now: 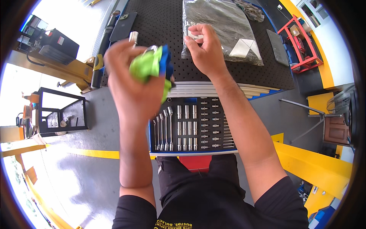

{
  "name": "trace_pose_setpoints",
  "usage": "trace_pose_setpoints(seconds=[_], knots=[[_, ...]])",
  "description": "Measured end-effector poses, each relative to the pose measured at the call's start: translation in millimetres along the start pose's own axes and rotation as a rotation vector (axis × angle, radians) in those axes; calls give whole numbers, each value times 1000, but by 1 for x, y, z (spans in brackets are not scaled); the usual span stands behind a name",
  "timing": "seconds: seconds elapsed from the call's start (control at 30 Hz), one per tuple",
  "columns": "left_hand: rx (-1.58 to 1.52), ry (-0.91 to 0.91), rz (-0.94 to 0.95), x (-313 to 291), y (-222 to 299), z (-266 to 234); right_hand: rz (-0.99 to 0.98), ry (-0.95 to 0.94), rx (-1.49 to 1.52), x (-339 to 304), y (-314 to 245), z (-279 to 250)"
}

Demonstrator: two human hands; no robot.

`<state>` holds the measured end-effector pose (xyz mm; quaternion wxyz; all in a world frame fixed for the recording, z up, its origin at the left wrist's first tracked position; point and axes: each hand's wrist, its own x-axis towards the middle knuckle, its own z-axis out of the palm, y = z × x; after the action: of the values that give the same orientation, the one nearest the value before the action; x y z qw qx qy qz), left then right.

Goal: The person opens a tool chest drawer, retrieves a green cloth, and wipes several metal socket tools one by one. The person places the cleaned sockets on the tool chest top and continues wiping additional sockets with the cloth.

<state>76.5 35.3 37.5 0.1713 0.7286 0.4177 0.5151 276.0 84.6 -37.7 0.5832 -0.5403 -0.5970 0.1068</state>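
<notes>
Though blurry, cloth [146, 65] in left fingers [121, 47]

The green-and-blue rag [146, 66] is rumpled cloth. Wrenches [170, 113] and deep sockets [187, 112] are smooth, glossy metal against a matt liner [174, 131]. The clear bag [223, 23] is crinkled, shiny plastic; the perforated worktop [160, 23] looks matt.
</notes>
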Motion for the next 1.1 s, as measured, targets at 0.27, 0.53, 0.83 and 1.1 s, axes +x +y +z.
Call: trace_pose_setpoints(seconds=[0.27, 0.53, 0.83, 1.1], knots=[[317, 185, 243, 25, -48, 56, 57, 16, 32, 3, -5, -5], [240, -622, -196, -286, -179, 118, -70, 11, 14, -2, 1, 3], [397, -722, -350, -341, -218, 131, -51, 15, -46, 0, 4, 1], [371, -850, -493, -290, -204, 132, -39, 44, -67, -4, 3, 4]])
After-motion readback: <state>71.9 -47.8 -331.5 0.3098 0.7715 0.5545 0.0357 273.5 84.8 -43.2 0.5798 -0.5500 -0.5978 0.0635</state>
